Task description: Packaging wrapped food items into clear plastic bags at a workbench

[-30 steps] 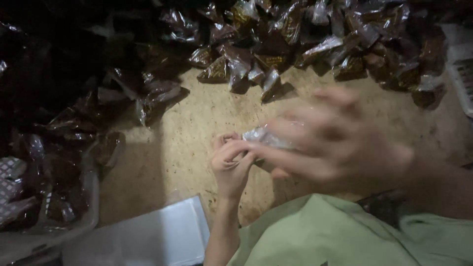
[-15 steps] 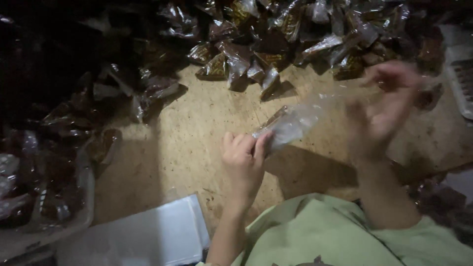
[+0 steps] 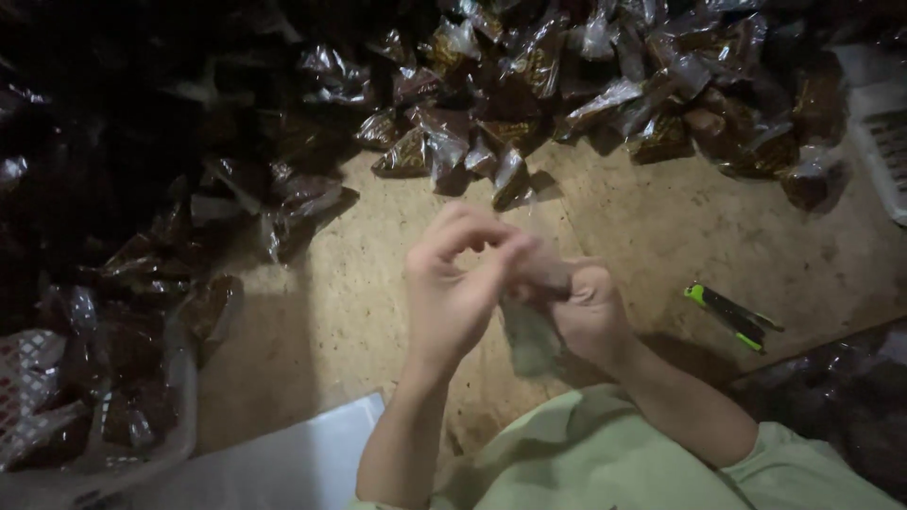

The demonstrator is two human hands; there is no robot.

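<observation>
Clear plastic bag [image 3: 531, 332]: at frame centre, pinched between your left hand [image 3: 460, 293] and right hand [image 3: 588, 314], both closed on it. Green-and-black tool [image 3: 732, 316] on the bench [image 3: 359, 302] at 3 o'clock; wrapped packets [image 3: 529, 85] at 12.

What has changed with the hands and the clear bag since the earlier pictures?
The right hand came back from the right and joined the left hand; the stretched clear plastic bag now hangs between them, both gripping it. A green-and-black tool is uncovered. The pile of filled packets and the board stayed.
</observation>
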